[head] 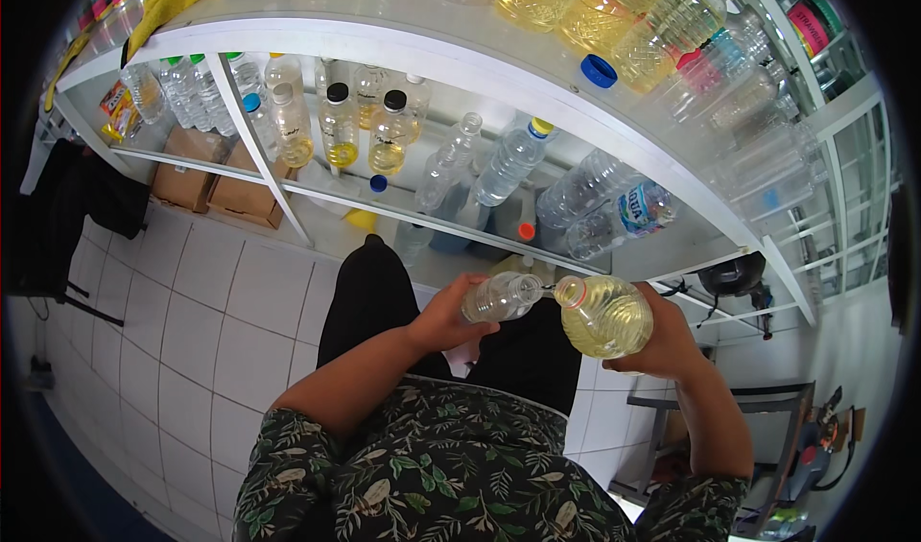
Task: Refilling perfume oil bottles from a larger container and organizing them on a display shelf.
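My left hand [453,312] is closed around a small clear plastic bottle [498,299], uncapped, its mouth tilted to the right. My right hand [662,337] grips a larger clear plastic bottle [608,317] of pale yellow liquid from its far side. This bottle is uncapped too and tips left, its mouth close to the small bottle's mouth. A thin strand of liquid seems to span the gap between them. How much the small bottle holds I cannot tell. On the shelf top in front of me lies a blue screw cap [599,71], beside several bottles of yellow liquid [593,17].
A white shelf unit [432,56] curves in front. Its lower shelves hold black-capped bottles [388,143], large empty-looking bottles [511,161] and cardboard boxes [187,168]. A yellow cloth [169,2] drapes over its top left. At right are a helmet [732,274] and a dark chair [755,398].
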A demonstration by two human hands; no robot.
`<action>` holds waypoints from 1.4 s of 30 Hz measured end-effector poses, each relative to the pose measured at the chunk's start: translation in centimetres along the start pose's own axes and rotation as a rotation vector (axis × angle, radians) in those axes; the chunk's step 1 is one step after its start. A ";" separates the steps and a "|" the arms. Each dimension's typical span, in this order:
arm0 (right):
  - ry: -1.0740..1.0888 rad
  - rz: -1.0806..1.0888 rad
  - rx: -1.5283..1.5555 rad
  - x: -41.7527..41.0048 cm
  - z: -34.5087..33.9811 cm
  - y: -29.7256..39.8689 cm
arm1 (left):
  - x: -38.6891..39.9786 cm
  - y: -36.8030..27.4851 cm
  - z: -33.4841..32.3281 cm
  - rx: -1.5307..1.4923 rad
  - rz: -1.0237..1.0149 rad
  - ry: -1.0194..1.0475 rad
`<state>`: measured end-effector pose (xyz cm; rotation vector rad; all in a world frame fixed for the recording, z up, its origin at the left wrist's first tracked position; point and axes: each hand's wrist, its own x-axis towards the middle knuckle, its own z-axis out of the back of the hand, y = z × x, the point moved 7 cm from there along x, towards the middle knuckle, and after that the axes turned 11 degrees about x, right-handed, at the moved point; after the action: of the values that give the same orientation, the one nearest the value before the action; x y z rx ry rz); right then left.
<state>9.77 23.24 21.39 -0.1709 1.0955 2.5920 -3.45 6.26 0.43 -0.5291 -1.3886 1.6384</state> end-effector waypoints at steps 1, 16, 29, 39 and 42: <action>-0.003 0.004 0.003 0.0 0.0 -0.2 | 0.0 0.1 -0.1 -0.015 0.010 0.003; 0.002 0.004 0.009 0.0 -0.1 0.5 | -0.1 0.4 -0.1 -0.042 -0.006 -0.004; -0.022 0.016 -0.022 0.0 0.4 0.3 | -0.1 0.3 -0.1 -0.024 -0.003 0.001; -0.039 0.011 -0.004 -0.1 0.7 0.1 | 0.0 0.7 -0.4 -0.056 0.014 0.009; -0.045 0.011 -0.038 -0.1 0.9 0.5 | 0.0 0.6 -0.3 -0.042 -0.003 0.008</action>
<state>9.71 23.49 22.37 -0.1145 1.0350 2.6145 -3.42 6.40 -0.19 -0.5570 -1.4193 1.6062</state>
